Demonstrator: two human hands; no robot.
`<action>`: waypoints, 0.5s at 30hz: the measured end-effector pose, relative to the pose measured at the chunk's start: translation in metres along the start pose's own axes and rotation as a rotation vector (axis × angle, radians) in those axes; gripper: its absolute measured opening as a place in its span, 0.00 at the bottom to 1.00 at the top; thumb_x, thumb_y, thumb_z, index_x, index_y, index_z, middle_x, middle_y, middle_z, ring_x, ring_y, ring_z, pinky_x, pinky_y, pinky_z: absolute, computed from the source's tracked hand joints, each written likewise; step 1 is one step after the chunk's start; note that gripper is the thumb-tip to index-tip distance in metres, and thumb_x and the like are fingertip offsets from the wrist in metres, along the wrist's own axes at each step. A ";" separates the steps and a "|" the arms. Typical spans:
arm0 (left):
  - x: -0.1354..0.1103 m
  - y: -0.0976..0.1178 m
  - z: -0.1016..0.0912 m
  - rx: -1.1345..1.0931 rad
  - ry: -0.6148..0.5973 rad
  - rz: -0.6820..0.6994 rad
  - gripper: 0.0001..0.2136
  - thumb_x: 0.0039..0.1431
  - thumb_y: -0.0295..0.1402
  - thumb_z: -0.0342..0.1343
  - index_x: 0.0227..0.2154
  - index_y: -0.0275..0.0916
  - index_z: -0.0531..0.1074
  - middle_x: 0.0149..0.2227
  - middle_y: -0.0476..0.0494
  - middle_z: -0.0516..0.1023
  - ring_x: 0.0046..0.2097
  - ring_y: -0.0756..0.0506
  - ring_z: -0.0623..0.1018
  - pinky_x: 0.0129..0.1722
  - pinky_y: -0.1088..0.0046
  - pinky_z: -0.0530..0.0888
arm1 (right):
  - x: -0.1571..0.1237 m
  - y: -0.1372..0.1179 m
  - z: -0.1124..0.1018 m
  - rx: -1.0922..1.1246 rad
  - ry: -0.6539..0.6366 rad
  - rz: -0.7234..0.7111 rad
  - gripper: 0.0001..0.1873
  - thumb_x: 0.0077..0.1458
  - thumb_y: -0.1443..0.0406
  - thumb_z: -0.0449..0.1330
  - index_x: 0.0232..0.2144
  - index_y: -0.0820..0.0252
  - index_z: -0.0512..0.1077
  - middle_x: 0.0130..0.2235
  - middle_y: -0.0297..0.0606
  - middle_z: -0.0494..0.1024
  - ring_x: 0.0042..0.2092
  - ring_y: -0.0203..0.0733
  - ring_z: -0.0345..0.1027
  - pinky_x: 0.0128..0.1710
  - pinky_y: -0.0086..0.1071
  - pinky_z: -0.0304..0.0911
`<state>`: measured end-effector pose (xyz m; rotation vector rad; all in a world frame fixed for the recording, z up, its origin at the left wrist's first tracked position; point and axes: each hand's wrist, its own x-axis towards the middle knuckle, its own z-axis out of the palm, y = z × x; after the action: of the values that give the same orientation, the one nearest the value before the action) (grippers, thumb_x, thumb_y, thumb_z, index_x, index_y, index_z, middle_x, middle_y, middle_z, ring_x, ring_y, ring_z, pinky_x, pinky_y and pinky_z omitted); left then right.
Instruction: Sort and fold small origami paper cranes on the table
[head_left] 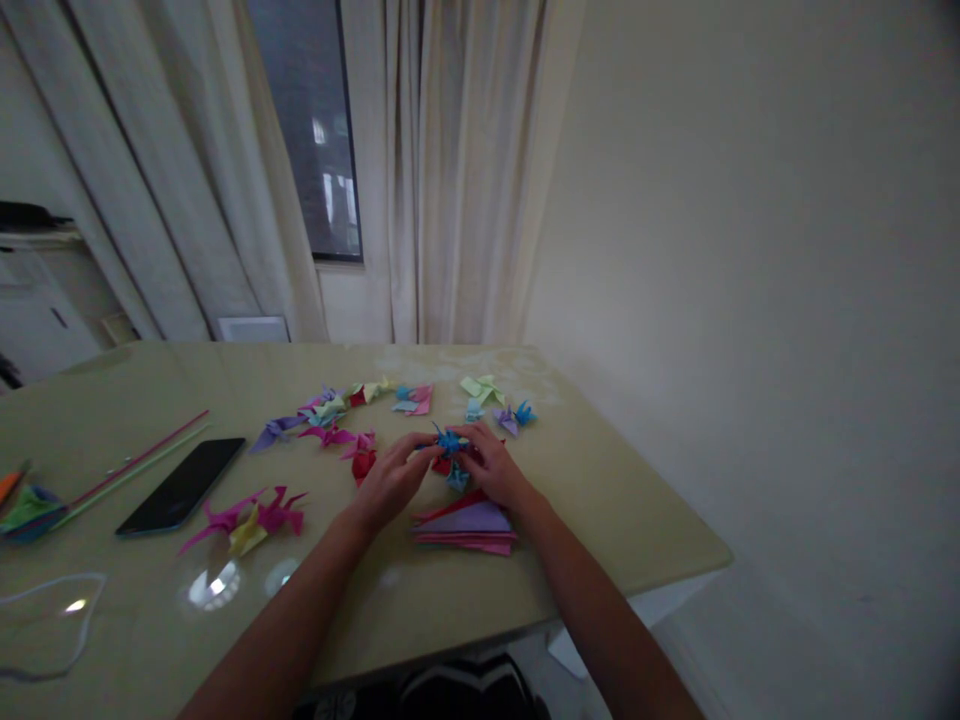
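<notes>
Left hand and right hand, both narrow, seemingly tight on blue origami.

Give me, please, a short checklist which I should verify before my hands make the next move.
1. Blue paper piece between left hand and right hand: ok.
2. Free space around both hands: not ok; a red paper piece lies close beside the left hand.
3. Folded papers safely on the table: ok, inside its near edge.
4. Phone out of the way: ok, apart on the left.
5. Blue paper piece's folds sharp: cannot tell; small and partly covered.
</notes>
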<state>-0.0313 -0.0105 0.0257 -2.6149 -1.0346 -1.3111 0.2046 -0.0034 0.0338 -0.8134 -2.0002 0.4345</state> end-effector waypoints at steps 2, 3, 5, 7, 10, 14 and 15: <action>-0.002 0.004 0.005 0.000 0.003 0.072 0.15 0.72 0.28 0.48 0.50 0.44 0.79 0.51 0.40 0.81 0.53 0.45 0.81 0.55 0.68 0.78 | 0.000 -0.003 0.005 0.035 0.018 -0.047 0.16 0.66 0.68 0.60 0.55 0.53 0.76 0.49 0.42 0.76 0.51 0.47 0.71 0.53 0.40 0.69; -0.002 0.004 0.007 0.011 0.011 0.098 0.14 0.72 0.27 0.48 0.50 0.44 0.78 0.51 0.40 0.81 0.53 0.45 0.81 0.56 0.68 0.77 | 0.000 -0.003 0.006 0.040 0.044 -0.046 0.14 0.65 0.69 0.59 0.51 0.54 0.77 0.47 0.41 0.76 0.49 0.47 0.72 0.51 0.39 0.69; -0.002 0.003 0.009 0.047 0.025 0.133 0.14 0.73 0.27 0.48 0.52 0.43 0.77 0.52 0.40 0.80 0.54 0.45 0.81 0.56 0.68 0.77 | -0.001 0.000 0.004 0.029 0.093 -0.012 0.11 0.64 0.70 0.59 0.45 0.56 0.79 0.41 0.39 0.76 0.43 0.44 0.72 0.45 0.36 0.69; 0.000 0.002 0.008 0.113 0.044 0.127 0.14 0.73 0.28 0.48 0.53 0.43 0.76 0.52 0.39 0.81 0.54 0.44 0.81 0.55 0.67 0.77 | -0.001 0.005 0.000 -0.006 0.152 0.035 0.10 0.64 0.70 0.59 0.41 0.56 0.80 0.38 0.37 0.77 0.39 0.43 0.72 0.42 0.34 0.68; 0.005 -0.001 0.001 0.321 0.089 -0.049 0.14 0.72 0.31 0.50 0.56 0.41 0.74 0.53 0.36 0.80 0.54 0.39 0.79 0.56 0.60 0.76 | -0.002 0.016 -0.011 -0.113 0.328 0.108 0.11 0.64 0.69 0.58 0.42 0.56 0.81 0.40 0.39 0.79 0.42 0.45 0.73 0.45 0.35 0.69; 0.001 -0.009 -0.012 0.684 -0.007 -0.477 0.18 0.69 0.33 0.53 0.59 0.36 0.72 0.60 0.28 0.75 0.60 0.29 0.74 0.60 0.46 0.70 | -0.005 0.036 -0.025 -0.328 0.439 0.283 0.16 0.65 0.69 0.56 0.48 0.57 0.82 0.46 0.45 0.81 0.45 0.48 0.75 0.49 0.38 0.69; -0.002 -0.013 -0.015 0.719 -0.078 -0.550 0.18 0.68 0.34 0.53 0.58 0.35 0.73 0.60 0.26 0.74 0.60 0.27 0.74 0.59 0.45 0.70 | -0.006 0.041 -0.026 -0.378 0.407 0.326 0.18 0.64 0.71 0.56 0.49 0.57 0.82 0.47 0.45 0.81 0.46 0.49 0.75 0.51 0.38 0.69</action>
<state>-0.0498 -0.0065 0.0303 -1.9095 -1.8908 -0.6680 0.2449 0.0215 0.0197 -1.3569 -1.5894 0.0562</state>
